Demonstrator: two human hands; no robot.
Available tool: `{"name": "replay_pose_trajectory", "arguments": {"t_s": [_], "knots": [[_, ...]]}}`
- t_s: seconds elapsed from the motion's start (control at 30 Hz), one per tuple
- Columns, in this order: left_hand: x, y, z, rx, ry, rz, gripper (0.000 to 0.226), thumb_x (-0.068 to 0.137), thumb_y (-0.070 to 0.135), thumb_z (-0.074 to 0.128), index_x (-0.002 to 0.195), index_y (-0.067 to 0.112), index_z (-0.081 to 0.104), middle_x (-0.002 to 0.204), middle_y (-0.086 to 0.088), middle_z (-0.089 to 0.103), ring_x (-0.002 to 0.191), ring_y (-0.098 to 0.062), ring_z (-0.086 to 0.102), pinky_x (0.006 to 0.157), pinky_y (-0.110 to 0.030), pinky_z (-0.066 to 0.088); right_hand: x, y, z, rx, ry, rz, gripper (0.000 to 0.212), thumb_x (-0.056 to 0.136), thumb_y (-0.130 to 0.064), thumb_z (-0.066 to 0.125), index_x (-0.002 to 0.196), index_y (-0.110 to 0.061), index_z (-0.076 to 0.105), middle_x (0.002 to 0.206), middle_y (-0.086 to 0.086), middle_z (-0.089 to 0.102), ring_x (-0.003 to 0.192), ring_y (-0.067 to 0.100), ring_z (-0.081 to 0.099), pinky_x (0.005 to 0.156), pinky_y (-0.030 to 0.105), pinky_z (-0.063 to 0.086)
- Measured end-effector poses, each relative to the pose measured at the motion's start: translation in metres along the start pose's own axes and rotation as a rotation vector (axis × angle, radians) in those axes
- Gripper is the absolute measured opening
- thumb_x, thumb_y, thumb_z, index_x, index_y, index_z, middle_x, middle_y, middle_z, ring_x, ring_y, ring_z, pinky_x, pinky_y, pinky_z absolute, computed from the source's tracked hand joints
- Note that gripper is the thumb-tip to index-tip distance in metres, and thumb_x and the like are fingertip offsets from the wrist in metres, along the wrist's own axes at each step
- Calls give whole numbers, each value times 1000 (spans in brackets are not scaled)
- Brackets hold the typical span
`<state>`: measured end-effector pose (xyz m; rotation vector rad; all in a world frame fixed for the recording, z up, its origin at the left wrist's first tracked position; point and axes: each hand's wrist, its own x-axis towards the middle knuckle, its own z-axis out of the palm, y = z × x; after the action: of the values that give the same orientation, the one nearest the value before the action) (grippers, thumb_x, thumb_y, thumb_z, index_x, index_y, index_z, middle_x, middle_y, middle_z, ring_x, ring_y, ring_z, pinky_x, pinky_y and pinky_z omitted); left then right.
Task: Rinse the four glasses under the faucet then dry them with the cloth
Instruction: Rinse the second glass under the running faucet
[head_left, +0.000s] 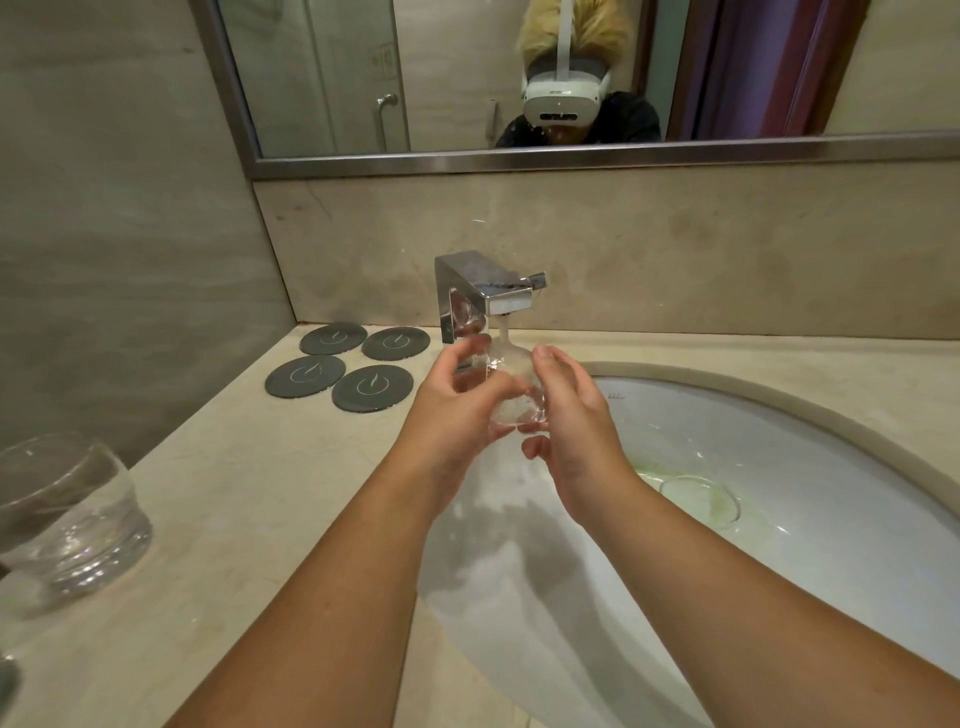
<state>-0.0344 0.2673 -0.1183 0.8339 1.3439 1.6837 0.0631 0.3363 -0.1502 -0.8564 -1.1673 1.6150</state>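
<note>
A clear glass (511, 387) is held under the chrome faucet (480, 291), and a stream of water runs from the spout into it. My left hand (457, 400) grips the glass from the left, fingers curled round its side. My right hand (569, 410) holds it from the right, thumb at the rim and fingers under the base. Both are above the white sink (810, 467). Another clear glass (67, 519) stands on the counter at the far left. No cloth is in view.
Several dark round coasters (340, 366) lie on the beige counter (249, 519) left of the faucet. The sink drain (698, 501) is to the right below my hands. A mirror (519, 78) hangs on the wall behind, and a wall closes the left side.
</note>
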Motion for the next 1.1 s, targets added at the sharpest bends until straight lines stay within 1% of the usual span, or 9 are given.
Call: {"name": "replay_pose_trajectory", "arguments": {"t_s": [0.13,0.2,0.33,0.4,0.5,0.63,0.83,0.97,1.1], "knots": [[1,-1,3,-25,-14,-10,65,87,10,81,143,29,56,128,-3,71,102,-11,73,101,-42,59,0,-2,1,10,47,-82,40,102,-43,68,139,-31,62,111,1,70,71,16,58,56,29,45],[1,-2,4,-9,-16,-28,56,96,24,78,145,34,52,129,4,71,109,-8,71,101,-39,55,1,0,1,-27,66,-153,38,100,-45,71,137,-37,63,107,-4,68,82,15,60,71,33,49],[3,-8,2,64,-34,-35,45,101,50,67,142,42,50,102,19,75,95,-9,72,94,-37,60,-1,1,2,-108,43,-228,34,91,-56,68,124,-56,64,99,-15,62,98,18,59,90,43,51],[5,-11,2,61,-21,-24,48,100,48,68,143,40,50,109,11,76,82,-12,69,85,-34,60,-1,-1,2,-134,37,-239,32,89,-57,67,120,-62,62,102,-14,64,98,17,58,90,43,51],[6,-10,-1,24,-7,-18,41,99,38,74,135,40,54,134,-4,70,97,-21,72,86,-33,62,0,-3,-1,-137,15,-236,37,95,-56,66,131,-62,58,119,-9,65,103,17,58,88,39,51],[6,-9,-2,-4,-13,26,43,98,24,78,133,40,59,136,-11,67,120,-27,73,95,-40,64,0,-5,-3,-77,35,-87,51,103,-54,61,151,-40,52,125,-13,64,89,14,65,60,30,49],[5,-9,0,-21,-59,20,56,89,18,82,133,45,61,143,-9,63,129,-23,68,102,-45,60,8,0,-7,84,33,9,39,102,-48,65,126,-18,69,98,6,69,58,18,51,49,30,41],[6,-9,-2,32,-28,1,53,98,39,75,145,45,52,134,5,69,125,-16,68,101,-44,59,4,-4,-5,20,58,-56,32,105,-39,64,134,-28,64,106,4,71,64,16,55,52,27,43],[7,-13,-1,114,-17,-20,48,95,54,73,138,49,53,126,3,74,115,-24,72,88,-37,61,1,-4,-4,-44,49,-136,35,106,-35,62,140,-33,61,134,4,68,99,18,59,68,25,46]]}}
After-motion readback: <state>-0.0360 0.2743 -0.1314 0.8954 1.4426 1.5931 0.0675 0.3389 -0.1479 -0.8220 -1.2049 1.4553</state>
